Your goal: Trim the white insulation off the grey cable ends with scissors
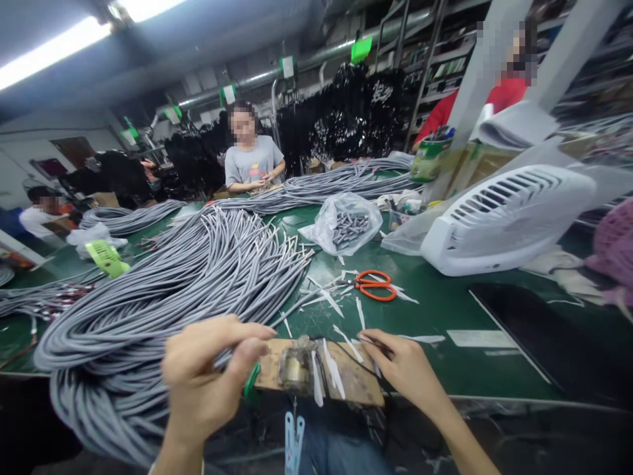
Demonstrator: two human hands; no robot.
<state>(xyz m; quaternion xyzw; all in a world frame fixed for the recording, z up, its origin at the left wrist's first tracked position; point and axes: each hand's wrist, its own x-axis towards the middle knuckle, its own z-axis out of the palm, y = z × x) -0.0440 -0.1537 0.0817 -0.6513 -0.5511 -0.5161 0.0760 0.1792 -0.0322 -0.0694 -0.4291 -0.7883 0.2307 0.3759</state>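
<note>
My left hand is at the left of a small wooden board, thumb and forefinger curled close together. A single grey cable runs from the scissors' tips into this pinch and seems to be held there. Beyond the board's right end, my right hand pinches with its fingertips; what is between them is too small to make out. A worn metal fixture sits on the board, with white strips beside it. Orange-handled scissors lie on the green table among more white scraps.
A large bundle of grey cables covers the left. Behind the scissors is a clear bag of small grey parts. A white fan and a dark flat panel are at right. A co-worker sits opposite.
</note>
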